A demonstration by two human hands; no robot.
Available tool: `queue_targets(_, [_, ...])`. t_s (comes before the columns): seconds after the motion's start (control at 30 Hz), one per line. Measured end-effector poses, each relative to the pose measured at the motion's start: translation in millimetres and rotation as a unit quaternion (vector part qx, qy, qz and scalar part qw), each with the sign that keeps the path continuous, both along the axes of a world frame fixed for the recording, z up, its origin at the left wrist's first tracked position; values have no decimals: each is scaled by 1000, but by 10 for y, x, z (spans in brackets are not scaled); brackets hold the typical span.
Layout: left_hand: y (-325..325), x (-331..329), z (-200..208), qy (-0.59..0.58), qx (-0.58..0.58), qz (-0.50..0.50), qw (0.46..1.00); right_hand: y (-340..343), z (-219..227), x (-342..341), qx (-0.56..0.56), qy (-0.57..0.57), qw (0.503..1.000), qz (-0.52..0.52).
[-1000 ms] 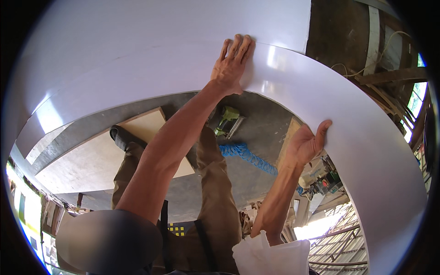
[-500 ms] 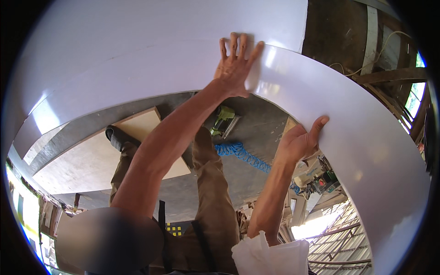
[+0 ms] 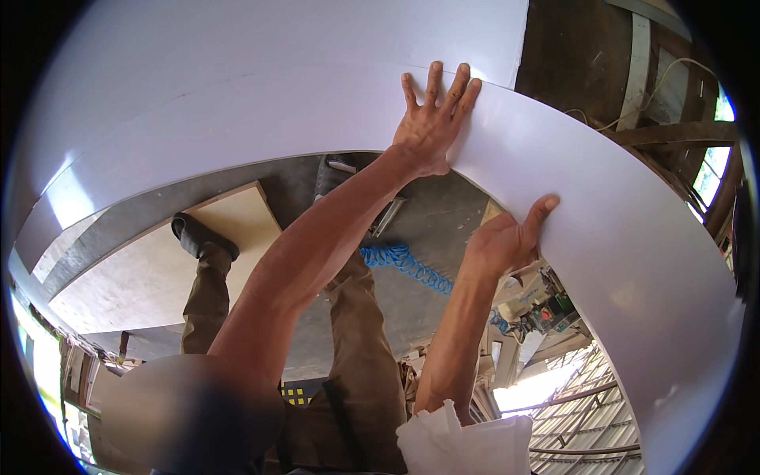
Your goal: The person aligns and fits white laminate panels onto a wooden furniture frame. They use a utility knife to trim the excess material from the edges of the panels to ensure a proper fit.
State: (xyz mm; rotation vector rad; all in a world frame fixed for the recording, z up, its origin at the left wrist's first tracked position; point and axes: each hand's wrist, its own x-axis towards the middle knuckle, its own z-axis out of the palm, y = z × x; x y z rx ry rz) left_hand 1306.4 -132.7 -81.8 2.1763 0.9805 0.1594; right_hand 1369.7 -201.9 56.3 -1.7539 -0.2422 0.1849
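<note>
Since the earlier frames, the left hand (image 3: 431, 119) had slid a little farther up the white panel (image 3: 261, 103), and its fingers (image 3: 434, 79), bunched closer 1 second before, had fanned wide and lay flat against the sheet. The right hand (image 3: 507, 241) had stayed at the panel's lower edge, but it had changed from an open palm with the thumb lifted to a partly curled grip, its thumb (image 3: 542, 212) pressed on the white face and the other fingers tucked out of sight beneath the edge. Both hands therefore touched the panel: the left spread open on it, the right closed loosely about its rim. The panel itself filled the upper part and right side of the view, bent into an arc by the lens, with a seam running between 2 white sheets just above the left fingertips. Below it lay a grey floor (image 3: 443, 229), a pale plywood board (image 3: 166, 261) at the left, and a coiled blue air hose (image 3: 404, 265) between the 2 forearms. A small black patch with yellow squares (image 3: 297, 392) showed low on the person's clothing; no package or sign could be made out. A green power tool (image 3: 546, 313) sat just right of the right forearm.
</note>
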Motion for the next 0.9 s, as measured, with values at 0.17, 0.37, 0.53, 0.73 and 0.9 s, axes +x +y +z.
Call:
queue_targets(0.17, [-18,2,-117,-81,-35,28,996,-20,-11,35,-18,-8,1000,6])
queue_targets(0.37, [-67,25,120,38,-8,-16,999,20,37,-33,-53,9,998,-28])
queue_targets(0.53, [-79,9,156,43,-15,-26,999,-35,-18,-58,-52,-2,999,-14])
queue_targets(0.73, [-116,14,138,45,13,-27,999,-87,-24,-46,-48,18,999,-6])
queue_targets(0.9, [-189,19,96,37,64,-6,997,-117,-48,-32,-39,11,999,26])
